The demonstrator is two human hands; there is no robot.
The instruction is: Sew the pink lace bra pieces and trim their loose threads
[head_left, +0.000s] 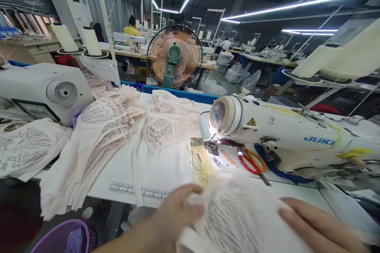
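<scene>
A pale lace fabric piece lies blurred at the near edge of the white sewing table. My left hand is closed, pinching its left edge. My right hand lies flat on its right side with fingers stretched out. Just beyond stands a white Juki sewing machine, its lit needle area a little above the fabric.
Stacks of pink lace pieces cover the table's left and middle. Red and orange scissors lie under the machine arm. Another machine sits left, a purple basket below. A fan and a seated person are behind.
</scene>
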